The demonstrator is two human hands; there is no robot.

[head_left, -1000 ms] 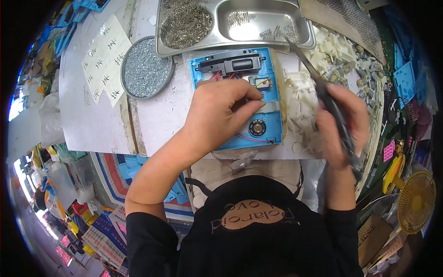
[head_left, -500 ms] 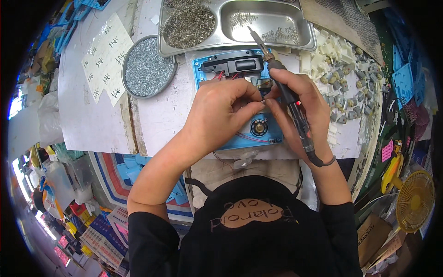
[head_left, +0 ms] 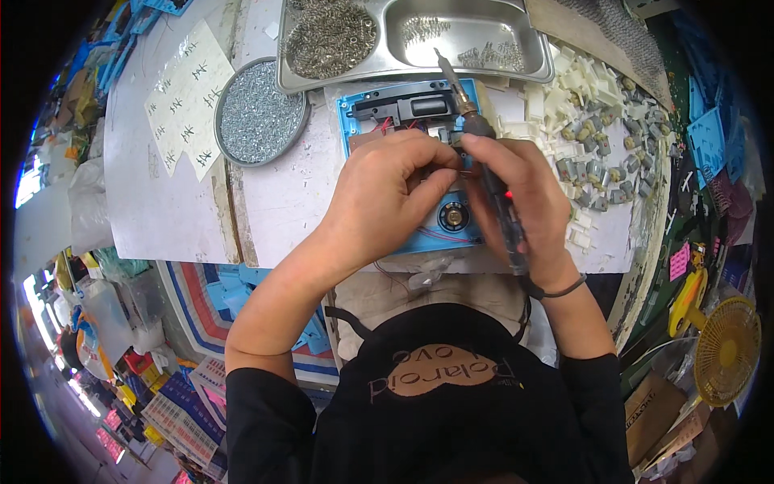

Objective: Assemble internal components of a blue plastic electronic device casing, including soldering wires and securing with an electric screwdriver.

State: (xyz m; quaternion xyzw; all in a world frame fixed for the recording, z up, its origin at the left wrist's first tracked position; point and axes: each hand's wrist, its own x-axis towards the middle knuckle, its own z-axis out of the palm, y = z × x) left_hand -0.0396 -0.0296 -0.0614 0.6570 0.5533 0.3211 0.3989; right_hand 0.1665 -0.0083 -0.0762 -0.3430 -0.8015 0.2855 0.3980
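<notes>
A blue plastic casing (head_left: pixel 355 137) lies on the table under my hands, holding a black part (head_left: pixel 423 106), thin red wires and a round speaker (head_left: pixel 454 215). My left hand (head_left: pixel 395 189) is over its middle, thumb and forefinger pinched on what looks like a thin wire (head_left: pixel 466 172). My right hand (head_left: pixel 528 194) grips a soldering iron (head_left: pixel 481 129) with a dark handle and a small red light. Its metal tip points up and away from the casing, toward the steel tray. The fingers hide the middle of the casing.
Beyond the casing is a steel tray (head_left: pixel 379 74) with springs. A round dish (head_left: pixel 302 133) of small metal pieces stands to the left, beside a marked paper sheet (head_left: pixel 181 105). White plastic parts (head_left: pixel 548 101) and small grey motors (head_left: pixel 597 173) are piled at right. A yellow fan (head_left: pixel 726 351) stands far right.
My right hand has drawn slightly back and its fingers have parted from my left fingertips. The soldering iron has shifted a little left and nearer me. My left hand stays pinched.
</notes>
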